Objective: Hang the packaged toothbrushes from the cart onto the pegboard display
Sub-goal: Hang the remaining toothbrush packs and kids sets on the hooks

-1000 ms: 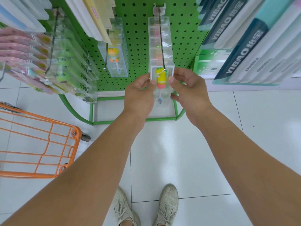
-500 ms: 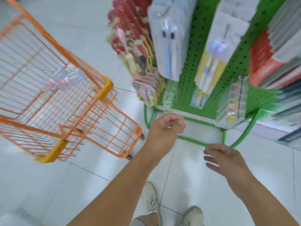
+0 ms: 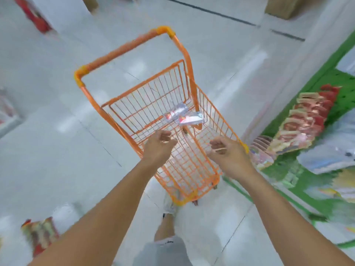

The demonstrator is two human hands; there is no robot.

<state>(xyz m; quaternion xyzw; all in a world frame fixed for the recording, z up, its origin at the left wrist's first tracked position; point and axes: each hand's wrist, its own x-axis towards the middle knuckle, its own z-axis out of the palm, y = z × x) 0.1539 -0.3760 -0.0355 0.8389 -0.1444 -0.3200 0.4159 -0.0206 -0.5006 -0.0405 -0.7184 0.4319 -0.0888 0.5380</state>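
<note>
Hands, left (image 3: pixel 159 145) and right (image 3: pixel 225 150) (both loosely curled, nothing held), are reached toward packaged toothbrushes (image 3: pixel 182 116) in the cart (image 3: pixel 217 114), presumably for pickup.

Pale tiled floor (image 3: pixel 48 143), dark seam lines. Red/cream pkgs (image 3: pixel 307 120) fanned on hooks, right. Cardboard box (image 3: pixel 284 6) far end. Blurred red-green item (image 3: pixel 38 235) low left. One shoe (image 3: pixel 170 202).

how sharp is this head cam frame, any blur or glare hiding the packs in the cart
Head view: heavy motion blur throughout, worst on the pegboard display at right; the toothbrush packs in the orange cart smear into glinting clear plastic, count unclear; both hands, left and right, stay fairly readable and hold nothing; wide-angle bending at the edges.
</note>
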